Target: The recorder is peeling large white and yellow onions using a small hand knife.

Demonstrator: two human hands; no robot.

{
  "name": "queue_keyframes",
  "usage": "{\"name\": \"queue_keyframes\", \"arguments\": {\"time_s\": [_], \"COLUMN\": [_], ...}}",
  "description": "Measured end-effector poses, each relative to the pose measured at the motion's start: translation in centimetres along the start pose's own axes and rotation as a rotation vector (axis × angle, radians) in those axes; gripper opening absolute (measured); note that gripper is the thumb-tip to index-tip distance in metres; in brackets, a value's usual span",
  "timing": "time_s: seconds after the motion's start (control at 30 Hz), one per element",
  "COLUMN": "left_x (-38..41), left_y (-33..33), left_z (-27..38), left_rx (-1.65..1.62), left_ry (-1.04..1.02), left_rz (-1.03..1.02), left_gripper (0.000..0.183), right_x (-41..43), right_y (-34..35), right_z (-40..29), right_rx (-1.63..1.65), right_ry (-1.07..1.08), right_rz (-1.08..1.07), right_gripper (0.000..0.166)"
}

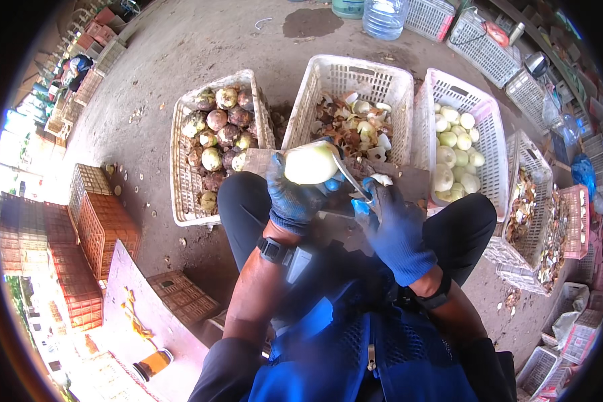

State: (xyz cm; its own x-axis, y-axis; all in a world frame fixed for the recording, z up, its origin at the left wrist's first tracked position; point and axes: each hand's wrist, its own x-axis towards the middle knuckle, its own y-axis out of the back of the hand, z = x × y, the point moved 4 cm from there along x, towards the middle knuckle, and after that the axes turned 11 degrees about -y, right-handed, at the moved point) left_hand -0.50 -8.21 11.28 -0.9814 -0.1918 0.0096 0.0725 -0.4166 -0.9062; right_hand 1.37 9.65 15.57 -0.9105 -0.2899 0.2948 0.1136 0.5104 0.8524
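Note:
My left hand (294, 198), in a blue work glove, grips a large peeled onion (310, 164), pale and smooth. In my gloved right hand (399, 233) is a knife with a narrow, curved blade (350, 176). The blade's far end lies at the onion's right side; whether it cuts in cannot be seen. Below both hands a wooden board (412, 183) spans my lap and the crate edges, with a white scrap (382, 179) on it. Beyond the board, a middle crate (301, 108) holds brown skins and pale trimmings (364, 125).
At left a crate (178, 186) holds unpeeled onions (217, 119); at right another (495, 151) holds peeled onions (460, 143). Crates of peelings (522, 206) stand farther right. Orange crates (105, 231) and a board with a jar (153, 364) are on my left. Water bottles (384, 20) stand ahead.

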Motion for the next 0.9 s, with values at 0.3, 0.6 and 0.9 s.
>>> {"name": "queue_keyframes", "arguments": {"time_s": [0.3, 0.6, 0.9], "left_x": [-0.1, -0.2, -0.4], "left_y": [0.3, -0.7, -0.3], "left_z": [-0.4, -0.6, -1.8], "left_rx": [0.030, 0.103, 0.165], "left_ry": [0.031, 0.063, 0.175], "left_rz": [0.105, -0.012, -0.149], "left_gripper": [0.093, 0.097, 0.096], "right_x": [0.8, 2.3, 4.1], "right_y": [-0.8, -2.0, -3.5], "right_z": [2.3, 2.4, 2.2], "right_rx": [0.377, 1.173, 1.349], "right_ry": [-0.245, -0.678, -0.717], "right_rz": [-0.099, -0.345, -0.395], "right_gripper": [0.031, 0.027, 0.019]}}
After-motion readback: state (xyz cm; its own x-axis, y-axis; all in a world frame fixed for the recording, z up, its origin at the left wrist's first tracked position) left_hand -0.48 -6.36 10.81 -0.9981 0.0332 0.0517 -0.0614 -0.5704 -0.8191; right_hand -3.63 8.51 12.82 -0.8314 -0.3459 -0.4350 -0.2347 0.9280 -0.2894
